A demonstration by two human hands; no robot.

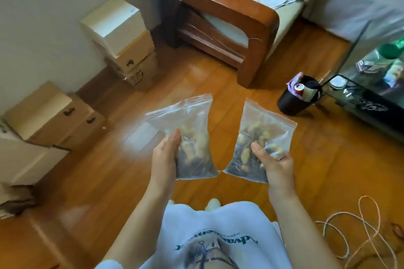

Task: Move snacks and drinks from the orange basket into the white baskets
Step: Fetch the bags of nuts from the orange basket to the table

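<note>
2 clear zip bags of peanuts are held up above the wooden floor point(258, 67): the left hand point(164, 157) grips the left bag point(188, 135), the right hand point(273, 165) grips the right bag point(260, 135). Beyond, a black bin point(293, 102) holds a drink can point(299, 88).

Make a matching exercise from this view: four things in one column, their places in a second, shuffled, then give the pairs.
Things:
1. left bag of nuts
2. black bin
3. stacked cardboard boxes
4. coiled cable

Places:
A. on the floor at the lower right
B. against the wall, left of the wooden armchair
C. held in the left hand
D. beside the glass table

Pairs: 1-C, 2-D, 3-B, 4-A
</note>
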